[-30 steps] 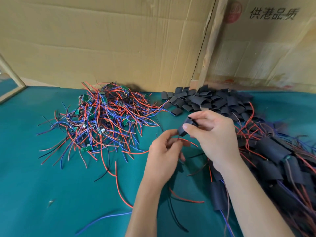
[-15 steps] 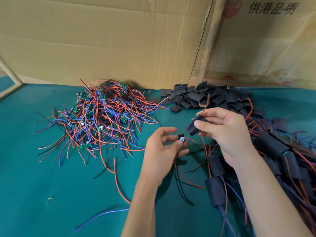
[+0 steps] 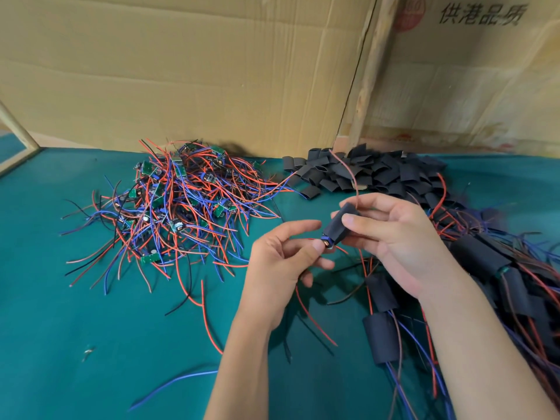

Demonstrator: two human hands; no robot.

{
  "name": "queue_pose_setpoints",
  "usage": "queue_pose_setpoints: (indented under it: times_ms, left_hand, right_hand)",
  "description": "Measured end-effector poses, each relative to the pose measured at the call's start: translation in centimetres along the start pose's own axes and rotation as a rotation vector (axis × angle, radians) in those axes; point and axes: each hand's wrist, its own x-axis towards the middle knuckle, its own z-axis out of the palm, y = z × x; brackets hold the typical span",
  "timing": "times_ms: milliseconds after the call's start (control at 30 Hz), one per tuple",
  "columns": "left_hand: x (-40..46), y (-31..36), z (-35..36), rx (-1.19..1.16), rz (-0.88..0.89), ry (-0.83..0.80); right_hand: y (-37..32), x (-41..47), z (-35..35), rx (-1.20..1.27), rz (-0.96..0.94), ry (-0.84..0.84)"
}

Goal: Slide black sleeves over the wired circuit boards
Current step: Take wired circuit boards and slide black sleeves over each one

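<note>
A short black tubular sleeve is pinched between the thumb and curled fingers of the right hand and is held tilted, its lower mouth turned toward the left hand, presumably so that the board can be fed straight in. A small wired circuit board is seen at that lower mouth, pressed by the left thumb tip; whether it is also pinched from behind cannot be told, the left fingers being only loosely curled around it. A thin red wire is seen rising out of the sleeve's upper end, beyond the right hand, which suggests the leads were threaded through first. Both forearms are raised off the green cloth-covered table, palms turned toward each other. Beyond the left hand lies a tangled heap of unsleeved boards with red and blue wires; beyond the right hand, a pile of loose black sleeves; to its right, sleeved pieces.
</note>
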Motion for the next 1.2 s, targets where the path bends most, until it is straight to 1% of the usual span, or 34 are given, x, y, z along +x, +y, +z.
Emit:
queue_pose_setpoints:
  times_ms: [100, 233, 367, 433, 633, 733, 833, 1100, 1200]
  left_hand:
    - [0.0, 0.1, -0.1, -0.035, -0.019, -0.030]
    - [0.0, 0.1, -0.1, -0.073, -0.063, -0.063]
    - [0.1, -0.1, 0.2, -0.093, -0.038, -0.004]
    - [0.1, -0.2, 0.3, -0.076, -0.028, 0.021]
    - [0.0, 0.0, 0.6, 0.014, 0.010, 0.031]
    - [0.0, 0.1, 0.7, 0.018, -0.016, -0.001]
    - [-0.1, 0.1, 0.8, 0.060, -0.040, 0.001]
    - [-0.1, -0.1, 1.1, 0.095, -0.112, 0.044]
    - [-0.2, 0.1, 1.4, 0.069, -0.110, 0.015]
  right_hand:
    - [-0.2, -0.1, -0.1, 0.081, 0.040, -0.066]
    - [0.0, -0.1, -0.2, 0.113, 0.078, -0.115]
    - [0.0, -0.1, -0.5, 0.104, 0.083, -0.146]
    - [0.0, -0.1, -0.6, 0.086, 0.079, -0.141]
    - [0.4, -0.1, 0.6, 0.065, 0.050, -0.126]
    - [0.6, -0.1, 1.1, 0.055, 0.065, -0.088]
    - [0.3, -0.2, 1.1, 0.057, 0.073, -0.042]
    - [0.3, -0.5, 2.3, -0.013, 0.099, -0.089]
    - [-0.6, -0.6, 1.9, -0.042, 0.087, -0.087]
